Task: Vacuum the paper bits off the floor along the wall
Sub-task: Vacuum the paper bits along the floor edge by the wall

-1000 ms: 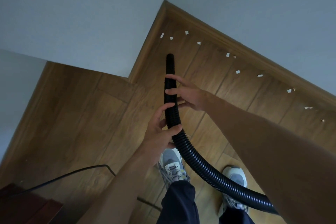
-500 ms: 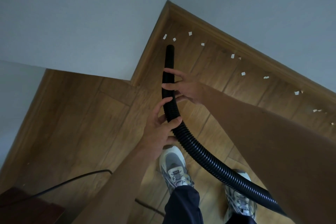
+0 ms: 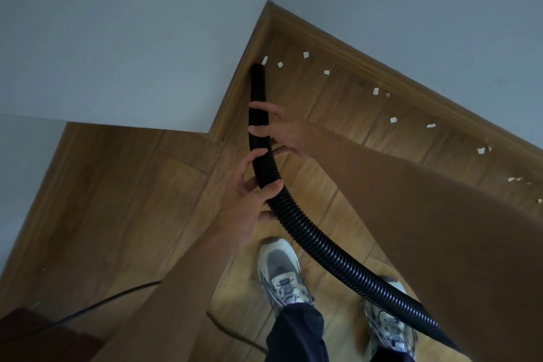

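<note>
Hose (image 3: 266, 173) tip has crept forward: a second ago it hung over mid-floor, now it's tucked in the corner against the baseboard (image 3: 239, 85), just beside the first of the paper bits (image 3: 265, 60). Nothing's sucked up yet, and the whole row along the wall (image 3: 411, 9) is still there. Left hand (image 3: 249, 200) wraps the hose low, right hand (image 3: 282, 132) grips it higher up. I can't see the tip's mouth or whether it touches the floor (image 3: 132, 185). The vacuum's out of frame, and my right arm cuts off the far bits.
</note>
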`<state>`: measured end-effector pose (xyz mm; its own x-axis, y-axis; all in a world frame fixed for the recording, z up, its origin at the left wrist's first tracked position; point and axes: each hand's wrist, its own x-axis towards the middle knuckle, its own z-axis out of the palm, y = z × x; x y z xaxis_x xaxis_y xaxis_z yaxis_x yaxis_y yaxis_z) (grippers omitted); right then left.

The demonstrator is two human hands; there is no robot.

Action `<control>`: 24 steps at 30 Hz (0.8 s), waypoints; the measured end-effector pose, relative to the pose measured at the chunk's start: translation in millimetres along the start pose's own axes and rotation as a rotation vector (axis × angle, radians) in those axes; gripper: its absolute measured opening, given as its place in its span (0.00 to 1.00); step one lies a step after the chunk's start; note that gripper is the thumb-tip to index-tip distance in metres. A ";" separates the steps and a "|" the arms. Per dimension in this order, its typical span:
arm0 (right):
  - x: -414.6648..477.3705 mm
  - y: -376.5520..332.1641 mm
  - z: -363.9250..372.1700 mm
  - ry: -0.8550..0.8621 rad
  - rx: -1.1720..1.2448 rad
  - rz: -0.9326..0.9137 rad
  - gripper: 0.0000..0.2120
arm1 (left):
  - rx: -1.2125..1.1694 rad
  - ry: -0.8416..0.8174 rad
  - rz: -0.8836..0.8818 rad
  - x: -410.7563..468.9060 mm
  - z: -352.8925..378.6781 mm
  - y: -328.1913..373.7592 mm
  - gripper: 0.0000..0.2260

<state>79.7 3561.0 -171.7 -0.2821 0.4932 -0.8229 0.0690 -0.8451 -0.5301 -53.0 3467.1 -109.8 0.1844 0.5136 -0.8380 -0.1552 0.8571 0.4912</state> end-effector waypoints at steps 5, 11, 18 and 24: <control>-4.1 0.9 -10.5 0.038 0.049 -0.020 0.27 | 0.043 -0.012 0.010 5.5 7.9 3.4 0.24; -15.0 7.9 -24.3 0.059 0.091 -0.018 0.28 | 0.090 -0.036 -0.018 7.9 16.1 2.5 0.24; -21.6 11.5 -34.0 0.115 0.137 -0.030 0.28 | 0.126 -0.084 -0.045 8.1 25.1 4.9 0.24; -25.7 14.0 -48.3 0.156 0.154 -0.037 0.28 | 0.183 -0.118 -0.037 9.3 36.4 1.8 0.25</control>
<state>134.2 3546.4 -167.9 -0.1297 0.5405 -0.8313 -0.0893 -0.8413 -0.5331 -16.3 3474.8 -108.1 0.3011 0.4737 -0.8276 0.0300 0.8627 0.5048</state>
